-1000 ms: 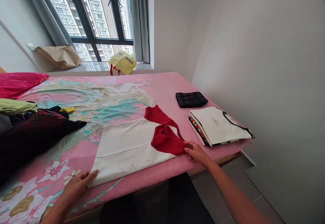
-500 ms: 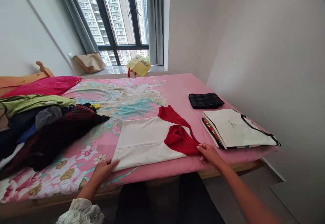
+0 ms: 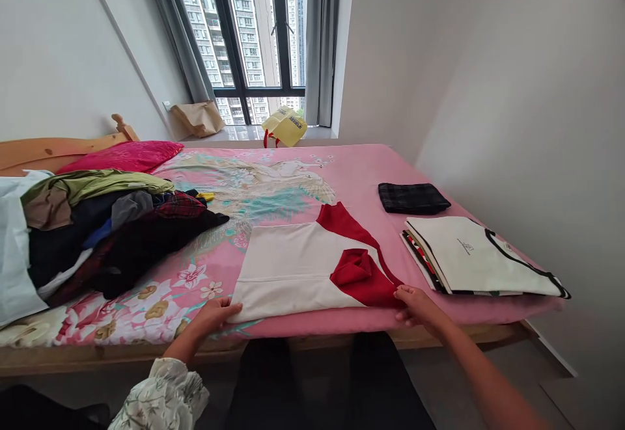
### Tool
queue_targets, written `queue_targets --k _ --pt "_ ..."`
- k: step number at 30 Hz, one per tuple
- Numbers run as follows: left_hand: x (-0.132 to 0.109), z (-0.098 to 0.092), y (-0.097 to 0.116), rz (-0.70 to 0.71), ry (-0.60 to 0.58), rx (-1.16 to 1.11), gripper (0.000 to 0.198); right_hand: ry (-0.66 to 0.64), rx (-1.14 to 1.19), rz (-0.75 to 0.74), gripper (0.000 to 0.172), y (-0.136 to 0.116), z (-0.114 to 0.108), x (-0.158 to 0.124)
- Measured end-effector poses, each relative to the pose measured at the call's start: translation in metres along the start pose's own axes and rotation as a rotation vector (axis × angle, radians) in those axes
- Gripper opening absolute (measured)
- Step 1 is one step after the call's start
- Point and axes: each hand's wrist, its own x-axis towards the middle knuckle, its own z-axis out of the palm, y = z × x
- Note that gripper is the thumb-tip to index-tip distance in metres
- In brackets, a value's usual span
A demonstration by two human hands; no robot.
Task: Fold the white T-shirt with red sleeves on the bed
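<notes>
A white shirt with red sleeves [image 3: 293, 274] lies flat near the bed's front edge, its red collar toward the right. One red sleeve is folded in over the white body; the other points away from me. My left hand [image 3: 215, 319] pinches the near corner of the hem at the left. At the other end, my right hand [image 3: 418, 308] grips the red collar and shoulder corner between thumb and fingers. Both hands stay low, close to the bedspread [image 3: 361, 170].
Left on the bed is a heap of loose clothes [image 3: 131, 241], with a magenta pillow [image 3: 122, 157] behind. To the right lie a stack of folded clothes [image 3: 473, 254] and a folded dark plaid garment [image 3: 413, 198]. A brown paper bag [image 3: 199, 118] and yellow bag [image 3: 286, 125] sit by the window.
The view has turned slightly left, so everything sits further right and more of the clothes heap shows. Both hands keep their hold on the shirt, which looks the same.
</notes>
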Motion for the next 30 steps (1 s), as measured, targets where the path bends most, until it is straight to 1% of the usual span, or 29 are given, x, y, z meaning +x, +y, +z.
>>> queue_targets --k 2,5,8,10,12,14,15,16,17,18,20,22,23,25,28,29,30 --pt "0.003 0.002 -0.001 0.014 0.018 0.041 0.046 0.002 -0.028 0.01 0.03 0.001 -0.001 0.0" --pt "0.007 0.004 -0.003 0.041 0.062 0.113 0.043 0.01 -0.057 -0.058 0.033 0.006 0.0 0.006" --pt "0.009 0.006 -0.007 0.05 0.125 0.206 0.038 0.094 -0.162 -0.11 0.031 0.015 0.003 0.017" --pt "0.008 0.007 -0.009 0.064 0.193 0.284 0.036 0.139 -0.211 -0.105 0.029 0.021 0.003 0.024" --pt "0.005 0.01 -0.012 0.107 0.311 0.363 0.042 0.159 -0.227 -0.098 0.028 0.024 0.003 0.027" --pt "0.0 0.015 -0.013 0.223 0.468 0.431 0.048 0.172 -0.237 -0.098 0.027 0.026 0.003 0.027" --pt "-0.003 0.018 -0.013 0.308 0.53 0.453 0.047 0.174 -0.24 -0.099 0.026 0.026 0.003 0.025" --pt "-0.005 0.022 -0.013 0.407 0.573 0.47 0.042 0.176 -0.242 -0.101 0.026 0.025 0.004 0.024" --pt "-0.008 0.027 -0.012 0.505 0.584 0.481 0.036 0.177 -0.244 -0.107 0.026 0.025 0.004 0.022" --pt "-0.011 0.032 -0.009 0.594 0.564 0.487 0.033 0.179 -0.245 -0.113 0.028 0.025 0.005 0.02" --pt "-0.014 0.044 -0.004 0.729 0.476 0.505 0.034 0.189 -0.244 -0.134 0.03 0.024 0.008 0.017" --pt "-0.014 0.057 0.003 0.817 0.372 0.554 0.039 0.221 -0.27 -0.161 0.031 0.024 0.011 0.015" --pt "-0.012 0.063 0.005 0.829 0.332 0.596 0.039 0.245 -0.292 -0.172 0.03 0.025 0.012 0.015" --pt "-0.006 0.072 0.006 0.778 0.28 0.694 0.04 0.297 -0.348 -0.188 0.026 0.025 0.009 0.015" --pt "0.003 0.077 0.0 0.634 0.212 0.809 0.05 0.381 -0.432 -0.217 0.02 0.024 0.003 0.012" --pt "0.004 0.077 -0.001 0.604 0.188 0.826 0.052 0.436 -0.484 -0.265 0.018 0.022 0.003 0.008" --pt "0.004 0.077 -0.001 0.586 0.175 0.833 0.052 0.499 -0.538 -0.345 0.018 0.019 0.005 0.003"
